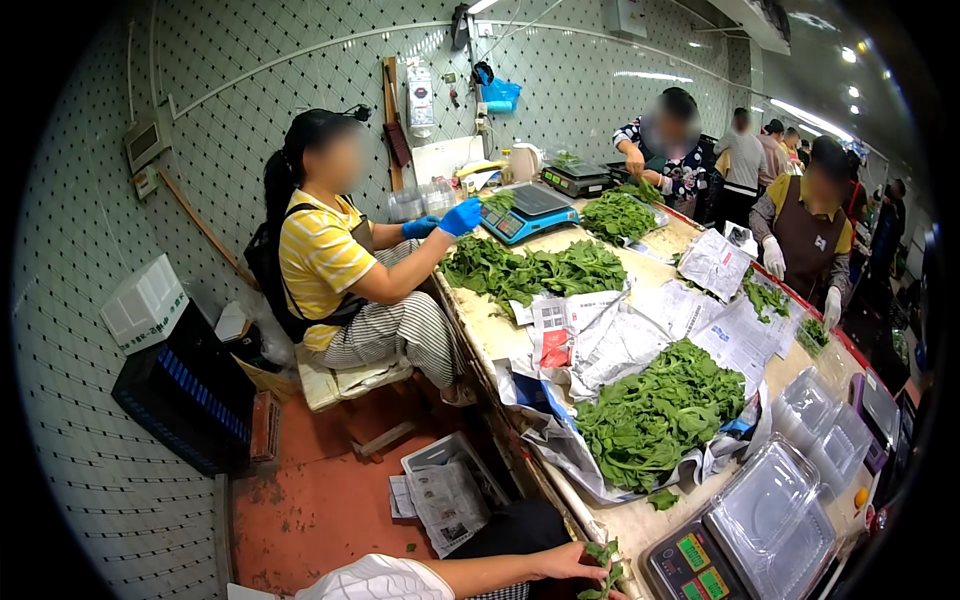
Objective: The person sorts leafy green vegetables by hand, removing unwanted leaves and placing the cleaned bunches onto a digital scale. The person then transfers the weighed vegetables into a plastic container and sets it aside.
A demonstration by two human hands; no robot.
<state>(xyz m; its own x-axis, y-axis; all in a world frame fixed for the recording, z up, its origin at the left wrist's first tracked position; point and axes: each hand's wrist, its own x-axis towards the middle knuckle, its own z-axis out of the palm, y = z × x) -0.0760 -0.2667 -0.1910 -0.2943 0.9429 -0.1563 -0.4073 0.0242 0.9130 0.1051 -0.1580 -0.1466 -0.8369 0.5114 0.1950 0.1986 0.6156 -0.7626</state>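
Note:
My left hand [571, 561] reaches in from the bottom edge, its fingers closed on a sprig of leafy greens [598, 559] at the near table edge. A fingertip of my right hand [617, 595] barely shows below the sprig; the rest lies outside the picture. Just right of my hands is a digital scale [690, 562] with a lit green display. Clear plastic clamshell containers [772, 502] rest on its platform. Beyond lies a large heap of leafy greens [660, 412] on spread newspaper [544, 442], with one loose leaf [663, 500] beside it.
Across the table, a blue-gloved person [330, 247] sits by a blue scale [529, 212] and another greens pile [532, 270]. A white-gloved person [810, 225] stands on the far right. More clear containers [817, 420] lie at right. A grey bin [469, 450] with newspaper stands on the floor.

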